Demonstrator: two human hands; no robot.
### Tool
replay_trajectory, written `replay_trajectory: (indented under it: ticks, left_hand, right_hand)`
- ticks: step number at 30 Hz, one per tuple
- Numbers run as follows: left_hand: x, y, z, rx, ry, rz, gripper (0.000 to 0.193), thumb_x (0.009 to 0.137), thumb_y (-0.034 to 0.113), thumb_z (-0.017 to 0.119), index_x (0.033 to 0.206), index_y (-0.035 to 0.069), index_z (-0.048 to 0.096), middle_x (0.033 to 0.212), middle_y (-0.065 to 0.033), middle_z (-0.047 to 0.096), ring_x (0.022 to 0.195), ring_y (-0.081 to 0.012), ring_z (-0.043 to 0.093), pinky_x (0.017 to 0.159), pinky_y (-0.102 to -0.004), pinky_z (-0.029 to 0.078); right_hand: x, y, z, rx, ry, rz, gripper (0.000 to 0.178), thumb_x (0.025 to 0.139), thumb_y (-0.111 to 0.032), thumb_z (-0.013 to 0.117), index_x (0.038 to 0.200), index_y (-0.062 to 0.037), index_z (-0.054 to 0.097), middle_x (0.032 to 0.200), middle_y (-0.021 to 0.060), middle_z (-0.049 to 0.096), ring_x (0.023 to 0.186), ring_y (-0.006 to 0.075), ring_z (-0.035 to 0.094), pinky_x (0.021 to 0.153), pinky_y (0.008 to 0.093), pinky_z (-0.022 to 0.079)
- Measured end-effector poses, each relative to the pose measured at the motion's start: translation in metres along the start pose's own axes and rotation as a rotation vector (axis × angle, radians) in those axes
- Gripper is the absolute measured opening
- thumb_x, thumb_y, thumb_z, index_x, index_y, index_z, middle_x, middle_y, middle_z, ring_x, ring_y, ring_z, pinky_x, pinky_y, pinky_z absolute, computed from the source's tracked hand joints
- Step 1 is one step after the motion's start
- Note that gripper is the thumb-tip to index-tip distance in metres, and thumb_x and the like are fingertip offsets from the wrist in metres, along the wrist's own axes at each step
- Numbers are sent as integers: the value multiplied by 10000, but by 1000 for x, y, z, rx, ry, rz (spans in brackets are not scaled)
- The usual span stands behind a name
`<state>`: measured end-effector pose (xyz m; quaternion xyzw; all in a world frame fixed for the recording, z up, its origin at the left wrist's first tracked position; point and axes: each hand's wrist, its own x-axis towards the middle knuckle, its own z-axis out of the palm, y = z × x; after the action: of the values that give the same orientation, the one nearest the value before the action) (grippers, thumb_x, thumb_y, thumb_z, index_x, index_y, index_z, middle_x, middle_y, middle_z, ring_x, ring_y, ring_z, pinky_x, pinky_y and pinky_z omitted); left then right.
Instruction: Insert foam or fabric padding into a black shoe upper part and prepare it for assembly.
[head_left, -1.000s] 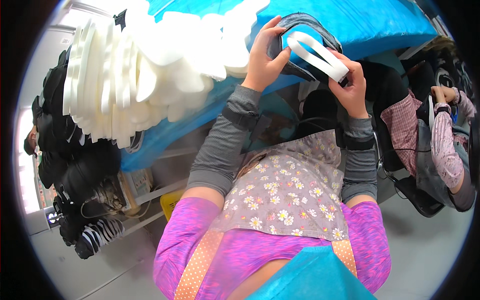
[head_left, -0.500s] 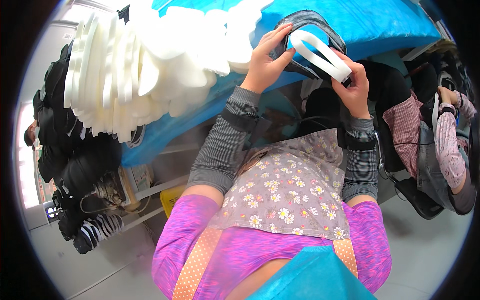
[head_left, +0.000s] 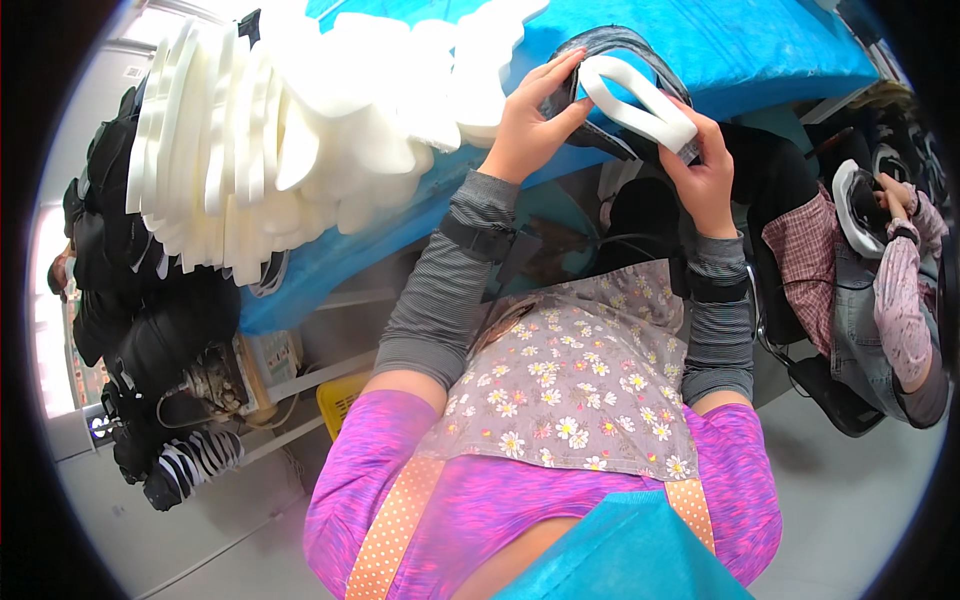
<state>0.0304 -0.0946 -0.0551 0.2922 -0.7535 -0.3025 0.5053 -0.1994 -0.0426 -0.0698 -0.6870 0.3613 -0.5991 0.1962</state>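
Near the table's front edge I hold up a dark grey-black curved band [head_left: 612, 38] shaped like an open loop. My left hand [head_left: 535, 120] pinches its left side between fingers and thumb. A white foam loop [head_left: 640, 110] lies against the inside of the band. My right hand [head_left: 708, 170] is closed on the loop's near right end, with its fingers at the band's right side. The fingertips behind the foam are partly hidden.
A blue-covered table [head_left: 790, 50] spans the top. White foam pieces [head_left: 230, 140] stand in a dense pile at the left. Black items [head_left: 110, 220] hang beyond them. To the right, a seated co-worker [head_left: 890, 260] holds a white-and-black piece. A yellow basket [head_left: 338, 400] sits below the table.
The white foam loop has tilted and its opening looks narrower. My right hand has shifted slightly left. At the right, the co-worker's white-and-black piece has turned more into view.
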Motion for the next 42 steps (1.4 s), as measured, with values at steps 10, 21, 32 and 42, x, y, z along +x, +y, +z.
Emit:
replay_trajectory:
  ticks: [10, 21, 32, 42]
  left_hand:
    - [15, 28, -22, 155, -41, -141, 424, 853, 246, 693, 1192, 4, 615, 1159, -130, 659, 1130, -220, 604, 958, -349, 472]
    - [58, 46, -11, 792, -87, -31, 339, 852, 401, 689, 988, 91, 702, 851, -111, 705, 775, -262, 684, 674, -358, 528]
    - [81, 35, -18, 878, 29, 227, 353, 825, 303, 681, 1099, 81, 682, 1036, -147, 659, 986, -326, 621, 841, -385, 497]
    - [94, 22, -22, 722, -280, -46, 248, 793, 217, 706, 977, 53, 735, 962, -117, 676, 887, -284, 661, 790, -338, 508]
  right_hand:
    - [15, -1, 8, -143, -24, 44, 320, 820, -26, 678, 1137, -43, 638, 1134, 110, 676, 1052, 276, 640, 888, 329, 488]
    - [16, -1, 8, -331, -25, -84, 351, 795, -105, 723, 1138, -68, 660, 1088, 112, 687, 985, 281, 659, 817, 342, 528]
    - [33, -9, 26, -500, 66, -148, 288, 822, -148, 692, 1089, -55, 634, 996, 111, 687, 910, 272, 661, 750, 356, 532]
    - [32, -8, 38, -604, 68, -49, 216, 865, -147, 617, 1062, -61, 610, 919, 95, 688, 837, 256, 674, 691, 360, 543]
